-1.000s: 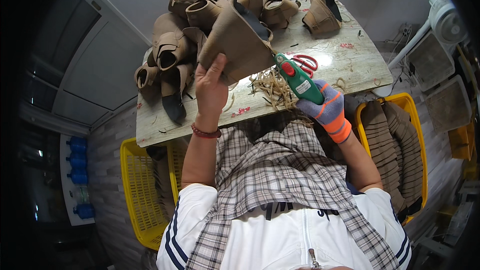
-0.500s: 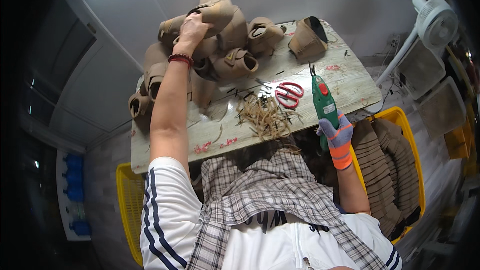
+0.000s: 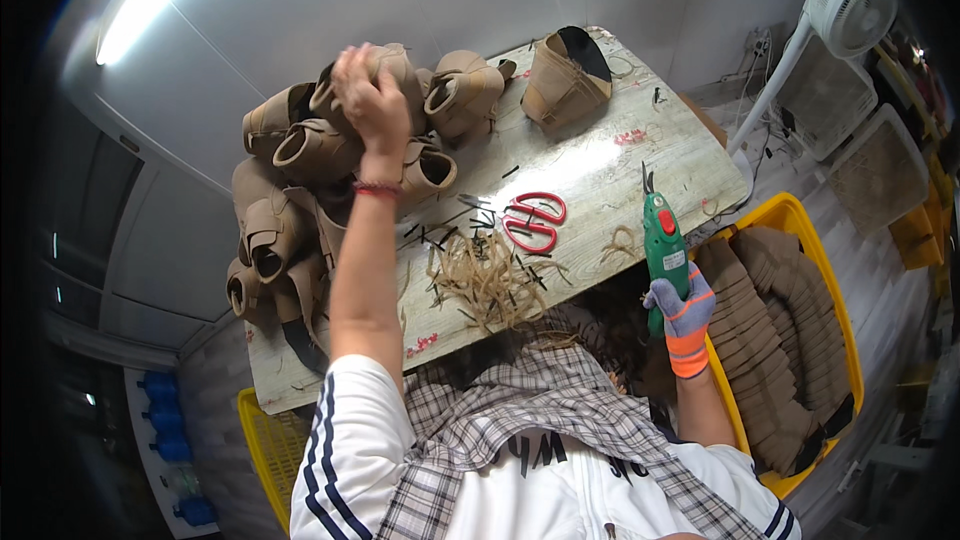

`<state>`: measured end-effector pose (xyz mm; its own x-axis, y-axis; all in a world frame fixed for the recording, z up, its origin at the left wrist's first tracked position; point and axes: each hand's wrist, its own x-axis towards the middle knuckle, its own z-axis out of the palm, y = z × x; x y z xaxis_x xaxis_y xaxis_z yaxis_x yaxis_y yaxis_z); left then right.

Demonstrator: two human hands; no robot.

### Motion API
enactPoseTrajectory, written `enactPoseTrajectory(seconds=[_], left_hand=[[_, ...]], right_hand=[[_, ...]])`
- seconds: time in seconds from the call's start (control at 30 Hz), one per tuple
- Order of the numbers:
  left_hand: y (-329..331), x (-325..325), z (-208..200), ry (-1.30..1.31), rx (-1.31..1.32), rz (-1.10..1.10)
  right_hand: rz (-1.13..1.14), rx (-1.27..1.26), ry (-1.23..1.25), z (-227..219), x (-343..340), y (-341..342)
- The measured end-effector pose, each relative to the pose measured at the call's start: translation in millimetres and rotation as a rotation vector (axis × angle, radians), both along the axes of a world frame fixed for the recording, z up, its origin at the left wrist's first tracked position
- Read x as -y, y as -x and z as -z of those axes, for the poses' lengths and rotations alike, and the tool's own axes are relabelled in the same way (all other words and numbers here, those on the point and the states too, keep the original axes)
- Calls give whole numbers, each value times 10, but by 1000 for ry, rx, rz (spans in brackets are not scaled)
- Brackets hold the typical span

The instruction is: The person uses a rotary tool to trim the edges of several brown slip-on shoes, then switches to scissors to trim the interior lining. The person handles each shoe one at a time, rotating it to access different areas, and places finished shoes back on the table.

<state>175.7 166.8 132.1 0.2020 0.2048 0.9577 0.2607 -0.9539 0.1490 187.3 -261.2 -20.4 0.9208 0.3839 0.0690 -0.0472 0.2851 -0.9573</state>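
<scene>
My bare left hand (image 3: 372, 105), a red bracelet at its wrist, reaches over a heap of curled tan fabric wraps (image 3: 320, 148) on the left of the table. Its fingers look stretched out, a little blurred, over the upper wraps; whether they touch is hard to tell. In a grey and orange glove, my right hand (image 3: 686, 312) grips green electric scissors (image 3: 664, 238) with a red button, blades pointing up and away. Between the hands lie red-handled scissors (image 3: 534, 222) beside a pile of tan and black trimmings (image 3: 480, 278).
One tan wrap (image 3: 560, 90) stands apart near the table's far edge. A yellow crate (image 3: 848, 355) of stacked brown pieces (image 3: 760, 340) is at my right, another yellow crate (image 3: 255, 440) at the left below the table (image 3: 590, 175). A white fan (image 3: 850, 0) stands far right.
The wrap that my left hand held up has come down onto the heap, and the fingers have straightened off it. The view has shifted; my right hand still holds the electric scissors.
</scene>
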Motion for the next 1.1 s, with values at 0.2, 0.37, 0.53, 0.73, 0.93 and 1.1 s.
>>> enactPoseTrajectory(seconds=[0.2, 0.37, 0.53, 0.73, 0.93, 1.1], left_hand=[[-800, 681, 1631, 1774, 146, 660], [-1501, 693, 1641, 2201, 322, 758], [-1614, 725, 1650, 2013, 386, 763], [-1026, 1046, 1540, 1576, 240, 882], [-335, 1141, 1447, 1156, 23, 951], [191, 1160, 1250, 1392, 245, 1092]], right_hand=[[-20, -61, 23, 171, -36, -58], [8, -86, 73, 273, 31, -52], [7, -55, 116, 311, 12, 10], [33, -61, 107, 239, 22, 35], [-14, -38, 121, 175, 24, 127], [-11, -44, 96, 120, -6, 199]])
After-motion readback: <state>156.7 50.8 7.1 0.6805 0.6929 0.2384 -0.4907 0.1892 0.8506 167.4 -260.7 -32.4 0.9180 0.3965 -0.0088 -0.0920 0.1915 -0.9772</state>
